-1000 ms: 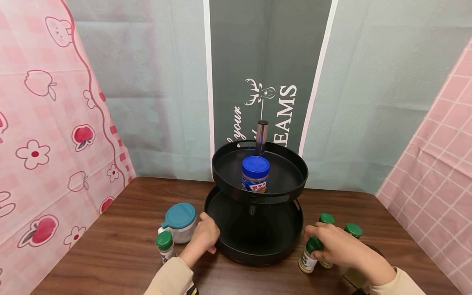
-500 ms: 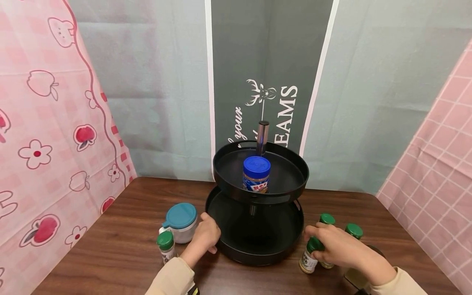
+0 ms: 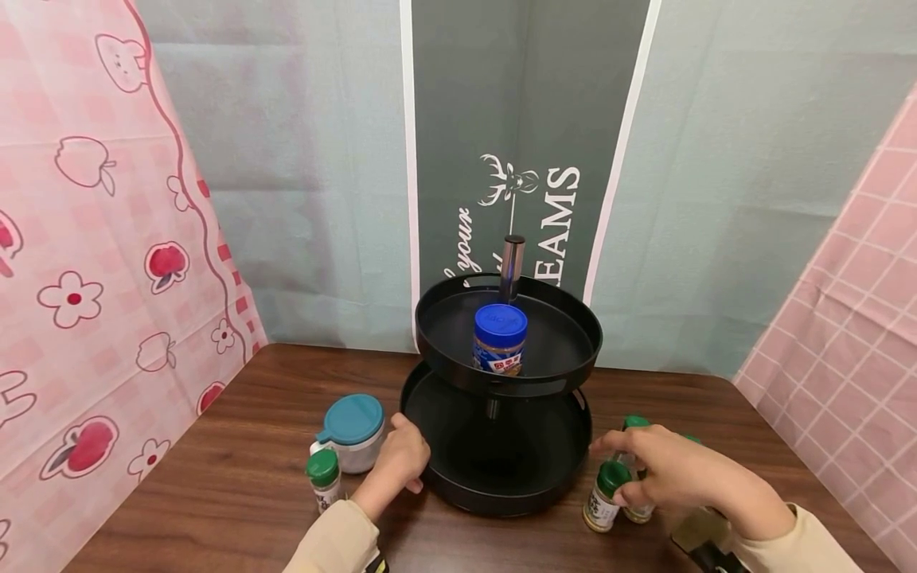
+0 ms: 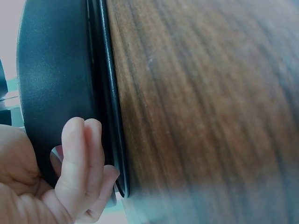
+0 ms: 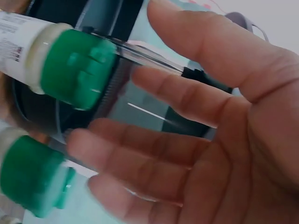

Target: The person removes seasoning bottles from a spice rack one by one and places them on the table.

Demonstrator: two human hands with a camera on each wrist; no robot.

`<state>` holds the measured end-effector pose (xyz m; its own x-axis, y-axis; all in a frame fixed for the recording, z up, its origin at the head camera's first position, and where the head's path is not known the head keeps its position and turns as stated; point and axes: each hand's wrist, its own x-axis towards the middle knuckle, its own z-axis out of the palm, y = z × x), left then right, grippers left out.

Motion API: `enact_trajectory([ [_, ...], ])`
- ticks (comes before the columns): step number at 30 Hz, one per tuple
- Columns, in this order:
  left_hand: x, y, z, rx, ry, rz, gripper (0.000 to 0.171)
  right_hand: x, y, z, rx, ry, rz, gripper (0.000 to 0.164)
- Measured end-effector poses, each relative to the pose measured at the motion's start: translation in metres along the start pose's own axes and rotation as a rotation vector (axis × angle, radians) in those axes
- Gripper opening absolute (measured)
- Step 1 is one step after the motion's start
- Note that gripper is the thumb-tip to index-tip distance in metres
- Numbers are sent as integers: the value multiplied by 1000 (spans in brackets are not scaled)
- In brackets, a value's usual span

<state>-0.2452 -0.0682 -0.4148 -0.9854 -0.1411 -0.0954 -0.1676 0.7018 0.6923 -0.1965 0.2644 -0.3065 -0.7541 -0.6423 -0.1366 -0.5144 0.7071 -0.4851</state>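
My left hand [image 3: 403, 455] holds the left rim of the lower tray [image 3: 494, 503] of a black two-tier rack. In the left wrist view its bent fingers [image 4: 74, 149] lie against the tray's outer wall. My right hand [image 3: 680, 473] is just behind and right of a green-capped seasoning bottle [image 3: 600, 509], which stands upright by the rack. The right wrist view shows that hand's fingers spread and holding nothing, with one green cap [image 5: 77, 70] beyond the fingertips and a second cap [image 5: 32, 172] lower down. More green-capped bottles stand partly hidden behind this hand.
A blue-lidded jar [image 3: 499, 342] stands on the upper tray [image 3: 509, 387]. Left of the rack are a teal-lidded canister [image 3: 353, 422] and another green-capped bottle [image 3: 324, 473]. A brownish container [image 3: 698, 529] is partly hidden below my right wrist. Cloth hangs behind and on both sides.
My right hand has loosened from around the front bottle's cap, its fingers spreading and the hand shifting slightly right. The bottle stays standing, and my left hand keeps its place on the tray.
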Motion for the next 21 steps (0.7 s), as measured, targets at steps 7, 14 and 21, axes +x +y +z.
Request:
enact_trajectory([
  [7, 0, 0, 0, -16, -5, -10, 35, 2, -14, -18, -100, 26, 1, 54],
  [14, 0, 0, 0, -12, -3, -11, 35, 4, -33, -35, -137, 69, 8, 55],
  [21, 0, -1, -1, -22, -14, -6, 39, 10, -55, -53, -185, 89, -42, 54],
])
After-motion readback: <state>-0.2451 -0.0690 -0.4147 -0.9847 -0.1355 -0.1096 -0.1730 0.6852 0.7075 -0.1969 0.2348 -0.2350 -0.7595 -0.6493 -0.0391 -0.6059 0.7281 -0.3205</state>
